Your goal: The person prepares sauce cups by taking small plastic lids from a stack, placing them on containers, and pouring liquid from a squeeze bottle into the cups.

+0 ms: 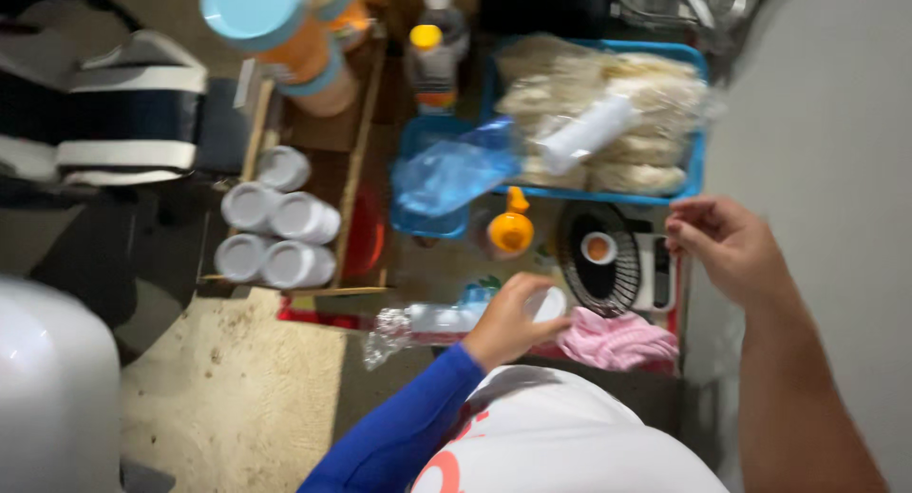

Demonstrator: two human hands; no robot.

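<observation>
Your left hand [508, 317], in a blue sleeve, grips a small white round cup [548, 304] near the crowded table's front edge beside a pink crumpled cloth [617, 341], while your right hand [727, 246] hovers loosely curled, empty, near the right edge.

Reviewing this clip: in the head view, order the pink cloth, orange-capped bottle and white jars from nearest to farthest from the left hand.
From the left hand:
1. Pink cloth, just right of it.
2. Orange-capped bottle, beyond it.
3. White jars, far left in the wooden tray.
</observation>
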